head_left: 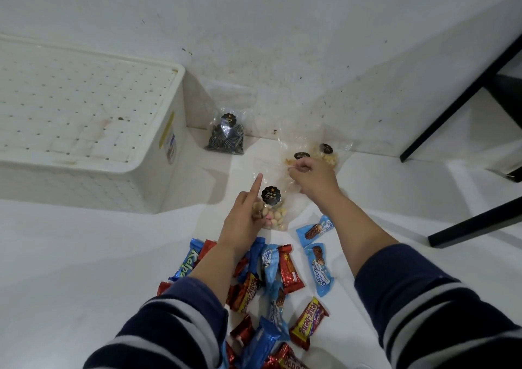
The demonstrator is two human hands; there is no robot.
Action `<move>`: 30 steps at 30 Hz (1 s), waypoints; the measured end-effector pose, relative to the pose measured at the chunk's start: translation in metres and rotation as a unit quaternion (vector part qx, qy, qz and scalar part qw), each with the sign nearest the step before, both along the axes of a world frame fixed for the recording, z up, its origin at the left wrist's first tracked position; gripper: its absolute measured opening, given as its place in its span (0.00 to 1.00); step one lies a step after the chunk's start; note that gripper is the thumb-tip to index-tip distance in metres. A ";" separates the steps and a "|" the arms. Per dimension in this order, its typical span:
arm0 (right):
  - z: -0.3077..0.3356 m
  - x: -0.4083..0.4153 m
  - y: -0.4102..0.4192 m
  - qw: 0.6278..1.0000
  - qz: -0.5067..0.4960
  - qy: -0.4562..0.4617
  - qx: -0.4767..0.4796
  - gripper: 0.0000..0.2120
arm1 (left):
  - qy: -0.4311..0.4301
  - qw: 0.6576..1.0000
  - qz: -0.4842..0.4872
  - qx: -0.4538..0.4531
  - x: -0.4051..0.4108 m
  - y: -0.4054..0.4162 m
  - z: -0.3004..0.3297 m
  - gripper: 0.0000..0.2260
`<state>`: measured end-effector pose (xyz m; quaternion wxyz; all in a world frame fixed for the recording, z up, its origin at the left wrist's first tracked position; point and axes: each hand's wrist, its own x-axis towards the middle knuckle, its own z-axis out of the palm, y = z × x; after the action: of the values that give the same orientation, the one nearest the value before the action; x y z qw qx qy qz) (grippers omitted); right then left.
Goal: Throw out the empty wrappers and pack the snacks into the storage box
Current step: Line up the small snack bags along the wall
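My left hand [245, 213] holds a clear bag of small round biscuits [272, 209] with a black label, index finger pointing up along it. My right hand [313, 178] pinches the top of a nearly empty clear bag [293, 159] with a black label. Another clear bag with pale snacks [330, 157] lies just beyond it by the wall. A bag of dark spiral cookies [227, 135] leans against the wall. The white perforated storage box [169, 131] stands at the left. Several wrapped chocolate bars and wafers [271, 278] are scattered on the white floor below my hands.
Black furniture legs [463, 97] cross the right side, with a lower black bar [477, 222] near the floor. The white wall [282, 29] runs behind the bags. Two blue wafer packs [317, 244] lie apart to the right of the pile.
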<state>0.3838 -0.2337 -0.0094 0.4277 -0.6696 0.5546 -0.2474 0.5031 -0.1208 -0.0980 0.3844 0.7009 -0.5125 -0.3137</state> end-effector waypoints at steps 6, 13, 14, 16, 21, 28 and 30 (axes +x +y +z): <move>-0.001 0.004 -0.002 1.000 0.008 -0.011 0.017 0.03 | -0.008 1.000 0.002 -0.010 -0.001 0.000 -0.002 0.43; -0.002 0.011 -0.004 1.000 0.026 -0.003 0.017 0.06 | -0.028 1.000 0.003 -0.007 -0.002 0.000 -0.004 0.43; -0.002 0.012 -0.004 1.000 0.029 0.000 0.013 0.05 | -0.032 0.999 0.004 -0.006 -0.002 0.000 -0.004 0.43; -0.002 0.013 -0.004 0.999 0.034 0.009 0.003 0.02 | -0.034 0.999 0.005 -0.006 -0.002 0.000 -0.005 0.44; -0.002 0.016 -0.006 0.996 0.055 0.063 -0.029 0.02 | -0.039 0.999 0.001 -0.005 -0.002 0.000 -0.006 0.45; 0.005 0.022 -0.004 0.983 0.082 0.156 -0.060 0.03 | -0.049 0.999 -0.008 -0.006 -0.002 0.002 -0.006 0.44; 0.006 0.023 -0.003 0.977 0.086 0.182 -0.067 0.03 | -0.050 0.999 -0.008 -0.006 -0.002 0.003 -0.007 0.43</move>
<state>0.4068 -0.2368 -0.0030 0.2933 -0.7759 0.5455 -0.1199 0.5009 -0.1181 -0.1045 0.3599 0.7096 -0.5380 -0.2783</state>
